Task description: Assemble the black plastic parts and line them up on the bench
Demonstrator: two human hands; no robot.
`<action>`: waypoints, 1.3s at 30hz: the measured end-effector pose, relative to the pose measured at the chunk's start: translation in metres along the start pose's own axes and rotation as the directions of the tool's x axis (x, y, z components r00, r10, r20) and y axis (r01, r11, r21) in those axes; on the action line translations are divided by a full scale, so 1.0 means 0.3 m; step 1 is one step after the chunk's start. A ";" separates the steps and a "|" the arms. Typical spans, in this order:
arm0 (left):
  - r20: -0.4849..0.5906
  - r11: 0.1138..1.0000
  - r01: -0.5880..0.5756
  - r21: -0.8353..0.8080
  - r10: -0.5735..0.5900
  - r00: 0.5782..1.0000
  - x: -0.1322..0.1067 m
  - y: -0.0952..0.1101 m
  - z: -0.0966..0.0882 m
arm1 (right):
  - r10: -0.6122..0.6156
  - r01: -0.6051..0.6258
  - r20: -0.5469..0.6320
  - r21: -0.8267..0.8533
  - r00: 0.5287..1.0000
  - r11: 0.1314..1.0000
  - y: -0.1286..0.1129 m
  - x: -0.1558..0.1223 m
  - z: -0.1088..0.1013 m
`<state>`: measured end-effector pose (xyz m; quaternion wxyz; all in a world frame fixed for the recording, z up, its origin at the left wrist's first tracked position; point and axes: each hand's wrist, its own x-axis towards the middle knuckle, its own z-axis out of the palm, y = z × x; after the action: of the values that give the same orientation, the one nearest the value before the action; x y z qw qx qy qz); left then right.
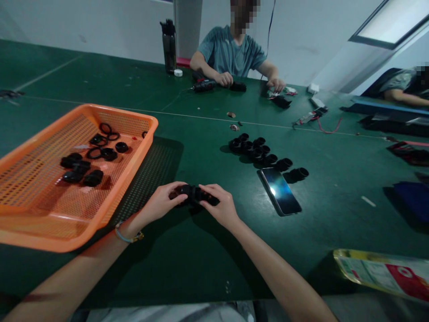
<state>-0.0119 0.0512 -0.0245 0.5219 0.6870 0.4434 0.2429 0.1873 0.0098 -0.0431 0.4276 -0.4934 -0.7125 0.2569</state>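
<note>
Between my two hands is a black plastic fitting [191,192], held just above the green table [187,268]. My left hand [164,199] is closed round its left end, thumb on the near side. Its right end is gripped by my right hand [221,203], the fingers wrapped over it. My hands hide both ends of the part. Left of my hands, an orange plastic basket [100,219] contains several black threaded parts [94,178] and black rings [95,153]. Several black tube-shaped fittings [258,152] stand in a cluster beyond my right hand.
A smartphone [280,190] lies right of my hands. At the near right is a packet with a red label [395,273]. Across the table sits a person [231,53] beside a power drill [203,85] and a dark bottle [169,47]. Wired parts [308,117] lie at the far right.
</note>
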 end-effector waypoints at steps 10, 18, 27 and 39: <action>-0.011 0.998 -0.005 0.055 0.006 1.000 -0.002 0.006 -0.001 | 0.016 -0.016 -0.016 0.011 1.000 1.000 -0.017 0.004 -0.002; -0.007 1.000 0.001 0.029 -0.001 1.000 -0.004 0.010 -0.002 | 0.034 -0.034 -0.005 0.052 0.999 0.998 -0.029 0.005 -0.002; -0.015 1.000 -0.007 0.026 0.008 1.000 -0.001 0.006 -0.002 | 0.055 -0.055 -0.002 0.043 0.998 0.998 -0.025 0.006 -0.001; -0.010 1.000 -0.008 0.015 0.008 1.000 -0.002 0.005 -0.001 | 0.050 -0.049 -0.010 0.070 0.999 0.996 -0.028 0.002 -0.004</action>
<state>-0.0120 0.0507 -0.0230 0.5135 0.6914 0.4452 0.2451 0.1842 0.0071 -0.0358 0.4422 -0.4973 -0.6881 0.2891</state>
